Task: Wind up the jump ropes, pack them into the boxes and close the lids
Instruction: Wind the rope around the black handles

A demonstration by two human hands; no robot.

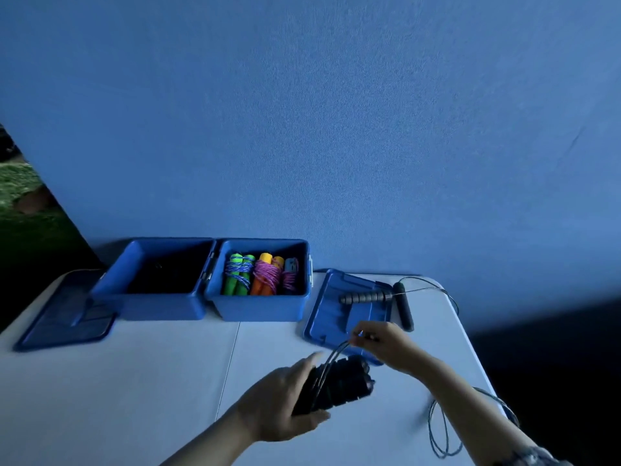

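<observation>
From the head view, the person's left hand (285, 401) is clamping a pair of black handles (339, 385) held together, thumb below and fingers lying along their far side, over the white worktop (151, 381). The right hand (386, 344) is pinching a thin grey cord (331, 359) between fingertips just above those handles; the cord is running down across the handles in a couple of turns. More of the same cord is lying in loose loops (440, 432) near the right forearm, at the worktop's near right edge.

Taking the right-hand blue box (258, 307) as the landmark: it is standing open at the back of the worktop, against the blue wall (336, 129), and is holding wound ropes, a green-handled one (238, 277), an orange-handled one (268, 277) wrapped in pink cord, and a smaller bundle (290, 274) at the right end. Touching its left side is a second blue box (158, 307), also open, its inside too dark to read. Left of that, a blue lid (64, 324) is lying flat. Right of the landmark box another blue lid (336, 314) is lying on the worktop, with a second black-handled rope (386, 297) resting partly on it, one handle on the lid and one just beside it.
</observation>
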